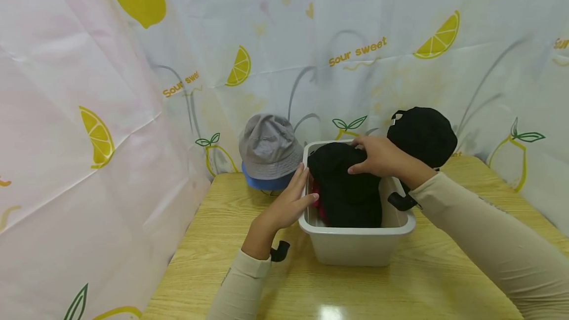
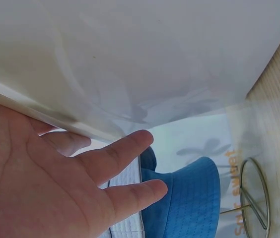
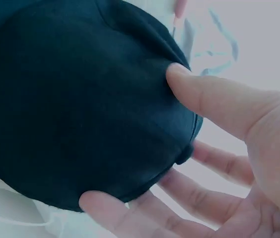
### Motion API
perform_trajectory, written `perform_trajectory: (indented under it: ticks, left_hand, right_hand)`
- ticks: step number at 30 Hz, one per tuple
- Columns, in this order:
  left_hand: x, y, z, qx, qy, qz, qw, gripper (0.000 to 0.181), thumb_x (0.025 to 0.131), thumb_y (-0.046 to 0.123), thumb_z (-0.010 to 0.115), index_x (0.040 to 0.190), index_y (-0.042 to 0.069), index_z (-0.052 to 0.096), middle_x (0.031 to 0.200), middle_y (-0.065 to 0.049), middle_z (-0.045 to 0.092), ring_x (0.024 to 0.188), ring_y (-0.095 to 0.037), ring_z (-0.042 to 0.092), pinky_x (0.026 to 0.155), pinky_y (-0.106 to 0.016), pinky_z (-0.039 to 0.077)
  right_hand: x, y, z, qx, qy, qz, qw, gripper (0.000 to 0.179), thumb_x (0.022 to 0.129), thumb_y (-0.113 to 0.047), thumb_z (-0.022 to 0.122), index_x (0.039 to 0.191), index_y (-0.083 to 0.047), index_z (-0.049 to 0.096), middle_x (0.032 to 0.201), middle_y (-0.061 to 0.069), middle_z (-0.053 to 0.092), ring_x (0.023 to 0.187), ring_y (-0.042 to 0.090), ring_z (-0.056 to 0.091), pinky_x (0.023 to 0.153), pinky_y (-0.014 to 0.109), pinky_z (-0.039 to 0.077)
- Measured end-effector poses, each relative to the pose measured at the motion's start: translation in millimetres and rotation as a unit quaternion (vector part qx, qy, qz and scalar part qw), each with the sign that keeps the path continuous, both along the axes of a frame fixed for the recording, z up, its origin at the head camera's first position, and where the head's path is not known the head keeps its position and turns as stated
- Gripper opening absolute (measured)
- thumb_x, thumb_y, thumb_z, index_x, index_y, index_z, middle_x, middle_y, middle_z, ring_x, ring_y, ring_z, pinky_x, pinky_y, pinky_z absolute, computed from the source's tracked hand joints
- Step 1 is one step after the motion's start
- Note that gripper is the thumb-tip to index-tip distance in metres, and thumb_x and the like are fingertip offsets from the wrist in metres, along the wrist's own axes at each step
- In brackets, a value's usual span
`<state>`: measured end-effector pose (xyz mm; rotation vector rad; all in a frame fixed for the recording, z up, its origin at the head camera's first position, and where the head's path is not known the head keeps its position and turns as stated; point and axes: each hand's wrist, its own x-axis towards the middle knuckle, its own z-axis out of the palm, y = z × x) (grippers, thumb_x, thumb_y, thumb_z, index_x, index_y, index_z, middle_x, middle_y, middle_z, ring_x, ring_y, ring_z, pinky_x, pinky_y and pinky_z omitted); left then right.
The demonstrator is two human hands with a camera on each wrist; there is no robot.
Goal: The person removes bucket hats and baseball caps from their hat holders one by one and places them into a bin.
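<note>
A black cap (image 1: 348, 191) lies in a white plastic basin (image 1: 355, 248), with something red (image 1: 316, 201) partly showing beneath it. My right hand (image 1: 382, 158) holds the cap's far edge. In the right wrist view the thumb presses on the black cloth (image 3: 80, 99), while the fingers reach round its rim. At the basin's left side is my left hand (image 1: 286, 206), its fingers extended along the rim. Seen from the left wrist, the palm (image 2: 40, 178) faces the camera and the fingers are spread beside the basin wall (image 2: 145, 59).
Behind the basin on the left, a grey bucket hat (image 1: 271, 147) sits over a blue hat (image 1: 262, 180) on a wire stand (image 2: 259, 198). Another black cap (image 1: 422, 135) is raised at the back right. A lemon-print curtain (image 1: 275, 28) hangs behind the wooden table (image 1: 213, 241).
</note>
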<state>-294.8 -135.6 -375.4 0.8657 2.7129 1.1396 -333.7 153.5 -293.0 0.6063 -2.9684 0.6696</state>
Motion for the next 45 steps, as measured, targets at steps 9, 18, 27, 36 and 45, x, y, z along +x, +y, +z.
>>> perform_trajectory:
  ticks: [9, 18, 27, 36, 45]
  left_hand:
    - [-0.5, -0.2, 1.3, -0.004, -0.004, 0.004, 1.0, 0.083, 0.106, 0.047, 0.046, 0.168, 0.015, 0.003, 0.175, -0.004, -0.012, 0.161, -0.02, -0.006, 0.128, -0.056, 0.012]
    - [0.5, -1.7, 1.0, -0.009, -0.009, 0.01, 0.9999, 0.082, 0.106, 0.047, 0.046, 0.168, 0.015, 0.002, 0.175, -0.002, -0.012, 0.161, -0.021, -0.005, 0.128, -0.056, 0.012]
    - [-0.9, -1.0, 0.6, -0.005, -0.004, 0.003, 1.0, 0.081, 0.107, 0.045, 0.046, 0.168, 0.014, 0.003, 0.175, -0.002, -0.013, 0.161, -0.024, -0.005, 0.127, -0.058, 0.014]
    - [-1.3, 0.6, 3.6, -0.003, -0.002, -0.001, 1.0, 0.081, 0.107, 0.043, 0.047, 0.168, 0.013, 0.002, 0.175, -0.003, -0.013, 0.161, -0.024, -0.005, 0.127, -0.058, 0.013]
    - [1.2, -0.2, 2.9, -0.006, -0.01, 0.004, 0.9999, 0.082, 0.107, 0.049, 0.044, 0.168, 0.016, 0.002, 0.175, 0.0, -0.014, 0.161, -0.023, -0.005, 0.127, -0.058, 0.014]
  right_hand:
    - [-2.6, -4, -1.2, -0.001, -0.008, 0.027, 0.9996, 0.062, 0.092, -0.022, 0.08, 0.148, -0.014, 0.053, 0.141, 0.026, 0.062, 0.129, 0.044, 0.059, 0.1, 0.06, 0.05]
    - [-14.7, -8, -6.8, 0.044, -0.035, 0.101, 0.9933, 0.059, 0.1, -0.009, 0.067, 0.156, -0.013, 0.048, 0.155, 0.022, 0.05, 0.141, 0.042, 0.049, 0.112, 0.062, 0.042]
    - [-27.1, -19, -18.6, 0.099, -0.075, 0.166, 0.9782, 0.059, 0.106, -0.009, 0.056, 0.162, -0.011, 0.037, 0.161, 0.024, 0.042, 0.146, 0.043, 0.042, 0.118, 0.061, 0.034]
    - [-33.7, -19, -24.9, 0.113, -0.117, 0.17, 0.972, 0.063, 0.107, -0.019, 0.057, 0.165, -0.018, 0.031, 0.165, 0.021, 0.036, 0.151, 0.043, 0.036, 0.121, 0.063, 0.028]
    - [-32.0, -22, -30.8, 0.14, -0.148, 0.177, 0.9629, 0.063, 0.109, -0.026, 0.054, 0.166, -0.021, 0.028, 0.165, 0.022, 0.034, 0.151, 0.044, 0.035, 0.121, 0.063, 0.028]
